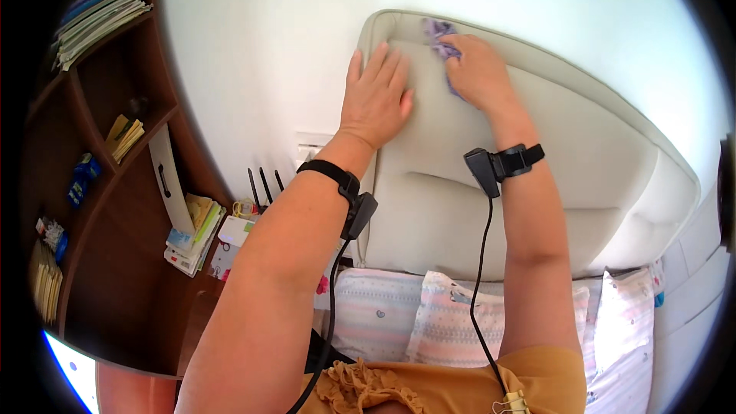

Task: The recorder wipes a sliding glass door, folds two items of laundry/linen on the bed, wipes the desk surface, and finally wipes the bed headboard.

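A padded cream headboard [452,153] stands against the white wall. My right hand [479,73] is closed round a crumpled purple cloth [443,34], which touches the headboard near its top edge. Part of the cloth hangs below my fingers. Flat on the headboard's upper left corner lies my left hand [376,96], fingers stretched out and nothing in it. Each wrist wears a black strap with a small device and a cable.
Pillows [456,322] with a pale pattern lie on the bed below the headboard. At left stands a dark brown shelf unit [115,238] with papers and books [195,234]. A white router [236,230] with black antennas sits beside it, near a wall socket [309,149].
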`<state>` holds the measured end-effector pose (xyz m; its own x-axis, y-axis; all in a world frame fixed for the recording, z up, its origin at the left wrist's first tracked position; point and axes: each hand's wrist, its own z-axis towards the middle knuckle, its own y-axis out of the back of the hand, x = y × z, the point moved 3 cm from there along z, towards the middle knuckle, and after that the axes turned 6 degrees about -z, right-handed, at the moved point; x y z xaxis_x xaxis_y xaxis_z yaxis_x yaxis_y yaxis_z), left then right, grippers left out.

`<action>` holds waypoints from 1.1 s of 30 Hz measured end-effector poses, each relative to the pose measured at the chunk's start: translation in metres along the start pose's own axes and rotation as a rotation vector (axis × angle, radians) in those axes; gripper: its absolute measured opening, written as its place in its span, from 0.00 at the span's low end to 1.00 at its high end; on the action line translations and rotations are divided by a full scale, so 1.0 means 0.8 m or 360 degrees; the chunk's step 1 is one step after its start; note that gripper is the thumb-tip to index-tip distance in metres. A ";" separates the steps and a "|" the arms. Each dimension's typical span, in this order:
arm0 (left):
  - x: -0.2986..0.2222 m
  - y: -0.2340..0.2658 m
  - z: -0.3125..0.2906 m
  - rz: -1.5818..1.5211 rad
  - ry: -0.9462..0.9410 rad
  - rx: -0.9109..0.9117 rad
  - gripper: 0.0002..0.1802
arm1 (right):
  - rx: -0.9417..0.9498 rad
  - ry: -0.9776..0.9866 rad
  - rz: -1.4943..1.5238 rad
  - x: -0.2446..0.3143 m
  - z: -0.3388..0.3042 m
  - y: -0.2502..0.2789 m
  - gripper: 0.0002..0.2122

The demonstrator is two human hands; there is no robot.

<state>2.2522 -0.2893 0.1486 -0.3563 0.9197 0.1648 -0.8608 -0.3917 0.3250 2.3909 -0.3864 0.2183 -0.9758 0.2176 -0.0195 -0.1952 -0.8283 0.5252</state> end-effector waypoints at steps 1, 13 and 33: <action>0.000 0.000 0.000 0.0005 -0.0001 -0.0009 0.26 | 0.0073 0.0053 0.0077 0.006 0.004 -0.004 0.15; -0.006 -0.002 0.004 0.0011 -0.0037 -0.0010 0.26 | 0.0331 0.0206 -0.0071 0.011 0.076 -0.067 0.15; 0.009 -0.004 -0.004 0.0031 -0.0081 -0.0013 0.23 | 0.0096 -0.0360 -0.0448 -0.091 0.015 0.047 0.12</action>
<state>2.2510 -0.2816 0.1457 -0.3541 0.9094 0.2180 -0.8569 -0.4089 0.3139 2.4559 -0.4274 0.2494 -0.8370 0.5471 0.0146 -0.4404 -0.6891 0.5755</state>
